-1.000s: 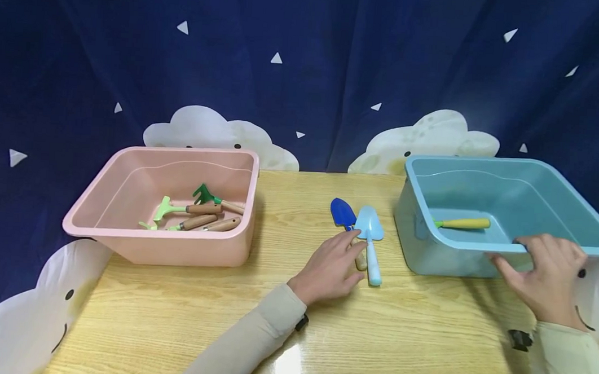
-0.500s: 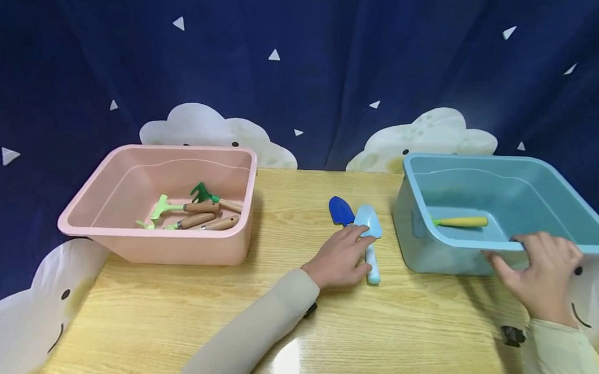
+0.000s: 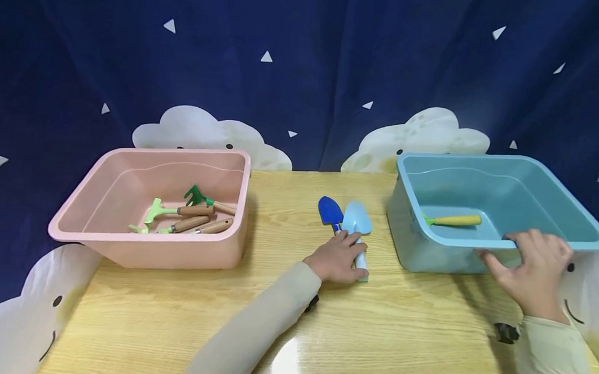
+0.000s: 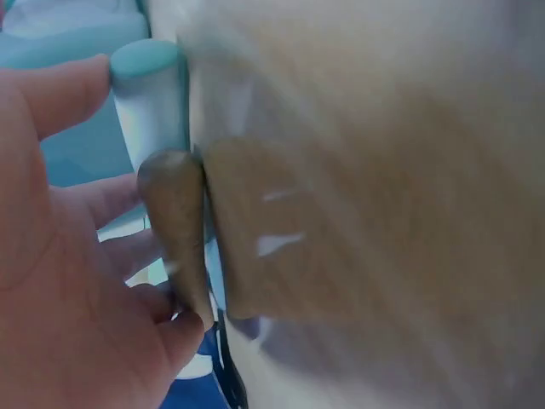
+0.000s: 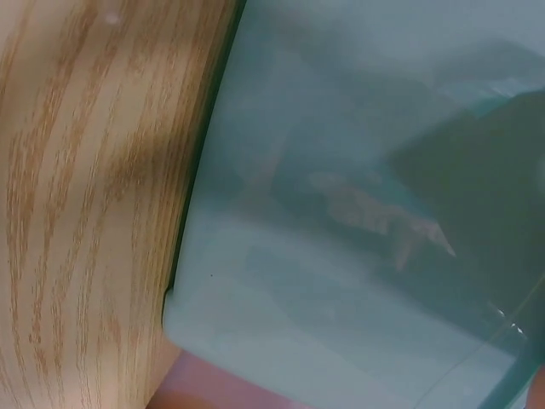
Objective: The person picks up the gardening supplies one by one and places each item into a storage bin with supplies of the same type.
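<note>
My left hand (image 3: 337, 261) lies over two trowels on the table, with its thumb and fingers on the handle of the light blue trowel (image 3: 357, 218). The left wrist view has the thumb at that trowel's pale handle end (image 4: 152, 98). Nearer the camera there, the wooden handle (image 4: 176, 221) of the dark blue trowel (image 3: 330, 210) runs against the curled fingers. At the right, my right hand (image 3: 536, 273) grips the front rim of the blue tub (image 3: 408, 249), thumb outside and fingers over the edge. A yellow-handled tool (image 3: 457, 220) lies inside the tub.
A pink tub (image 3: 174, 254) stands at the left of the wooden table (image 3: 288, 203). Inside it are several small garden tools, among them a dark green rake (image 3: 195, 195) and a light green tool with a brown handle (image 3: 196, 210). A dark blue curtain (image 3: 305, 80) hangs behind.
My left hand has moved slightly right over the trowels, and its fingers have come down onto the light blue handle. The right hand stays on the rim. The view has shifted a little.
</note>
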`<state>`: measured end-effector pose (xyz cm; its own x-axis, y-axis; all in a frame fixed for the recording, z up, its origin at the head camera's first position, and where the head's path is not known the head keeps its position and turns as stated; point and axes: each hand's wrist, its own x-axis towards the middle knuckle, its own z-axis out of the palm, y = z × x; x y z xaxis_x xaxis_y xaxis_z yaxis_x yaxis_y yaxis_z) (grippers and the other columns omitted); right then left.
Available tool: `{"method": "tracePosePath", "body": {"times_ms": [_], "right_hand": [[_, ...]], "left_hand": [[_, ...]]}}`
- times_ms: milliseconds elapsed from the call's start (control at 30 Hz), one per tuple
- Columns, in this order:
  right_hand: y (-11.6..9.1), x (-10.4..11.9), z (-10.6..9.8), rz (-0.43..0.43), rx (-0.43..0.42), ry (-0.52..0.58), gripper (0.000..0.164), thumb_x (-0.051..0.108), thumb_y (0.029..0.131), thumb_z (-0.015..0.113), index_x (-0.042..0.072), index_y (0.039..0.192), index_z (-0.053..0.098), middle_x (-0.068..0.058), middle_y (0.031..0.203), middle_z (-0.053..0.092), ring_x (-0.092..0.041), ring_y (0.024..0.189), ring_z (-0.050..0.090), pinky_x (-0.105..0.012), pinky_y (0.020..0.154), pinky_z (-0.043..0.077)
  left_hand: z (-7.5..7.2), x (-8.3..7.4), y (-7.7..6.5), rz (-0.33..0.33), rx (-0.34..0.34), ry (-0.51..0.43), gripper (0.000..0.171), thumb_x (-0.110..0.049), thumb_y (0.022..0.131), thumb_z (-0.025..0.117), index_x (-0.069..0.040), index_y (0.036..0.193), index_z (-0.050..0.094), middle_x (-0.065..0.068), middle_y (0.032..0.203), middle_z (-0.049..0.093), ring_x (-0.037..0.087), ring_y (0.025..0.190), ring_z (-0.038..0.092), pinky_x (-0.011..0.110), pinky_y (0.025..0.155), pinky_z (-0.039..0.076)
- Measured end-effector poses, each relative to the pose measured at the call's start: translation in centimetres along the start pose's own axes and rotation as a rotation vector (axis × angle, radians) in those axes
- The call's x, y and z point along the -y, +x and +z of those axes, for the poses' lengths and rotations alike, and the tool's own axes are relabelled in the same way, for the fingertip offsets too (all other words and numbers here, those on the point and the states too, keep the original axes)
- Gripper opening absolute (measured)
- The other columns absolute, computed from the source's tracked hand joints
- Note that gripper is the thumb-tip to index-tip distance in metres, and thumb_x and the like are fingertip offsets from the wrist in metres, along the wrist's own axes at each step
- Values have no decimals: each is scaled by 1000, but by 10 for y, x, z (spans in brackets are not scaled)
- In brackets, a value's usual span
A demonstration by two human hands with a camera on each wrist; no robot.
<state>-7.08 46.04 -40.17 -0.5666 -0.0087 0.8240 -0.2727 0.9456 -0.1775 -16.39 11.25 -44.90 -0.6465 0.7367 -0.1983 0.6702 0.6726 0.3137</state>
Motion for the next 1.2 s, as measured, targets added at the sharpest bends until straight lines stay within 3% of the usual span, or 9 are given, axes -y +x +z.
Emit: {"method": "tracePosePath", "body": {"times_ms": [133,400,500,633,833,933,1067,1200], "right_hand": [[0,0,-3,26,19,-5,85,78,77,58,-6,84,62,-26,76,55,-46,79,40,-67,90,19],[-2,2,0,41,32,-11,83,77,77,58,-6,85,61,-25,76,55,-46,80,41,-67,91,19],[-1,1,-2,35,24,-24,83,77,78,57,-6,85,61,-25,76,55,-47,80,41,-67,90,19],[-1,1,-3,37,30,-29,83,77,78,57,-6,86,61,-25,76,54,-47,80,41,-67,90,19],[0,3,-1,46,48,-17,83,77,78,57,-5,86,62,-24,77,55,-47,81,41,-67,90,19],[0,4,-1,37,41,-21,83,77,78,58,-6,86,62,-24,77,55,-47,81,41,-67,90,19],[0,3,-4,31,34,-25,84,77,78,58,-6,87,61,-25,77,54,-47,80,40,-67,90,19],[-2,1,-3,40,42,-15,83,77,78,58,-6,87,62,-25,78,55,-47,81,40,-67,91,19]], "left_hand": [[-7,12,-4,36,14,-11,66,-54,95,49,-22,152,38,1,167,21,28,155,18,39,125,23],[-20,53,-21,91,49,-63,61,-38,90,58,-21,147,46,2,166,25,26,156,19,43,124,23],[-23,61,-24,116,42,-87,60,-30,87,61,-20,144,49,2,160,37,24,151,29,41,121,29],[-26,68,-25,163,13,-109,58,-19,80,61,-16,138,55,3,142,55,21,131,45,37,109,39],[-30,83,-31,94,15,-185,64,-11,77,60,-14,141,53,2,140,55,20,128,48,37,105,41],[-32,87,-33,57,-31,-169,58,-16,81,63,-12,139,55,3,141,56,20,131,50,37,108,42],[-30,81,-28,87,-96,-157,55,-21,85,64,-9,138,56,5,141,57,22,131,53,38,109,44],[-22,72,-22,102,-82,-150,57,-21,85,63,-11,141,54,5,146,55,24,136,49,38,112,41]]}}
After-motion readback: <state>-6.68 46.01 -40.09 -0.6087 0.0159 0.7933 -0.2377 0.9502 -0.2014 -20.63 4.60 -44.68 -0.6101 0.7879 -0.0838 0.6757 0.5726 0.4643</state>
